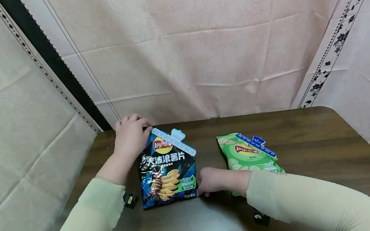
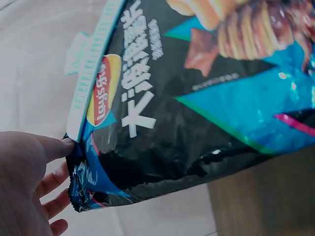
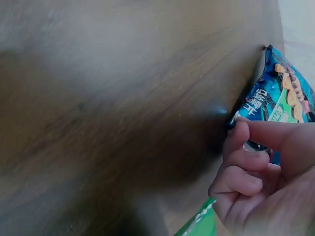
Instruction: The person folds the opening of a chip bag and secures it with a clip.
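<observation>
A black and blue Lay's chip bag [image 1: 167,171] lies face up left of centre in the head view. Its top edge, partly folded at a slant, carries a light blue bag clip [image 1: 174,142]. My left hand [image 1: 131,136] pinches the bag's upper left corner beside the clip's end, thumb on the front in the left wrist view. My right hand [image 1: 214,180] pinches the lower right corner between thumb and index finger, its other fingers curled in the right wrist view. Right of it lies a green Lay's chip bag [image 1: 247,155], closed with a dark blue bag clip [image 1: 256,145] and partly hidden by the right forearm.
Both bags lie on a dark brown wooden table [image 1: 306,136]. Pale cloth curtains [image 1: 196,48] hang behind the table and along both sides. A dark gap [image 1: 55,63] shows between the curtains at the left. Black wrist devices [image 1: 130,200] sit by the sleeve cuffs.
</observation>
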{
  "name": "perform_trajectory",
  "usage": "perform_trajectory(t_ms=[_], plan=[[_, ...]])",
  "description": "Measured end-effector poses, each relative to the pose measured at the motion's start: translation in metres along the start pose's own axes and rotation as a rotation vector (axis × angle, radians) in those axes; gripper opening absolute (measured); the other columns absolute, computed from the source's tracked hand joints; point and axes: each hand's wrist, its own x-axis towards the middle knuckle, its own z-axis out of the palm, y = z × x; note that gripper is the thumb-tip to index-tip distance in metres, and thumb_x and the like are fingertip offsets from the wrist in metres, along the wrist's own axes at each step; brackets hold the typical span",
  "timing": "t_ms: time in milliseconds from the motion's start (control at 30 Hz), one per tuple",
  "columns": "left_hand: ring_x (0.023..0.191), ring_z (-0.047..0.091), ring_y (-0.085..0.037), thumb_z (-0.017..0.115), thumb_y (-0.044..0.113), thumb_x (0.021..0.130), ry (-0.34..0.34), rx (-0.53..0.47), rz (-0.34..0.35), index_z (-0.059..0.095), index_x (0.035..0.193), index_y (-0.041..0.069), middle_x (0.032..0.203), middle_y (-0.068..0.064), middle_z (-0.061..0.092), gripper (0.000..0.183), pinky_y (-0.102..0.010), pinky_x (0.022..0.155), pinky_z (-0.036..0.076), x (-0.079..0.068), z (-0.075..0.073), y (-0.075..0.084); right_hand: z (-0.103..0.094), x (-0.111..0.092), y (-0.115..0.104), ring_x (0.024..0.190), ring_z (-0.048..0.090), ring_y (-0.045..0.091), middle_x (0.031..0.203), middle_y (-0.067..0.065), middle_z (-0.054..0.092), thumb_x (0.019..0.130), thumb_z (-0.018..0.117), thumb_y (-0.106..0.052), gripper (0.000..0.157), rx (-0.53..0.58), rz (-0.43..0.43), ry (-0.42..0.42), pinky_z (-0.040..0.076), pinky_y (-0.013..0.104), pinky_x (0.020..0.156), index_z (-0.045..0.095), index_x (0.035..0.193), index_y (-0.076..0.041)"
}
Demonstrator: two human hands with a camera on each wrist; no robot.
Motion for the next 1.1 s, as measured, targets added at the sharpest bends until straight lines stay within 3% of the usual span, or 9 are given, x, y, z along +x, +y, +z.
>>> perform_trajectory(t_ms=[167, 333, 667, 1100], plan=[[0.119, 0.048, -0.036, 0.063, 0.027, 0.098, -0.069, 0.051, -0.018, 0.073, 0.110, 0.018, 0.121, -0.010, 0.061, 0.018, -0.057, 0.102, 0.031, 0.013, 0.023, -0.001, 0.003, -0.003, -0.002, 0.054, 0.048, 0.015, 0.065, 0.001, 0.065, 0.088, 0.074, -0.022, 0.021, 0.063, 0.069, -0.045, 0.037, 0.027, 0.049, 0.068, 0.074, -0.008], [0.119, 0.047, -0.036, 0.063, 0.025, 0.098, -0.135, 0.084, -0.018, 0.073, 0.108, 0.018, 0.121, -0.010, 0.062, 0.017, -0.057, 0.103, 0.030, 0.023, 0.042, 0.000, 0.007, -0.008, -0.003, 0.055, 0.048, 0.014, 0.063, 0.000, 0.064, 0.088, 0.074, -0.019, 0.018, 0.093, 0.068, -0.045, 0.038, 0.028, 0.050, 0.069, 0.076, -0.006], [0.120, 0.047, -0.035, 0.060, 0.019, 0.097, -0.339, 0.187, 0.000, 0.074, 0.113, 0.019, 0.126, -0.010, 0.062, 0.021, -0.056, 0.104, 0.029, 0.039, 0.072, 0.003, 0.007, -0.015, -0.009, 0.051, 0.047, 0.013, 0.058, 0.000, 0.062, 0.090, 0.070, -0.017, 0.022, 0.090, 0.097, -0.091, 0.037, 0.026, 0.048, 0.069, 0.071, -0.007], [0.108, 0.047, -0.035, 0.065, 0.017, 0.095, -0.491, 0.293, -0.001, 0.075, 0.106, 0.020, 0.117, -0.011, 0.063, 0.015, -0.054, 0.098, 0.031, 0.048, 0.101, 0.001, 0.006, -0.021, -0.009, 0.046, 0.046, 0.013, 0.057, 0.001, 0.060, 0.092, 0.067, -0.017, 0.025, 0.118, 0.098, -0.099, 0.036, 0.025, 0.043, 0.069, 0.072, -0.003]])
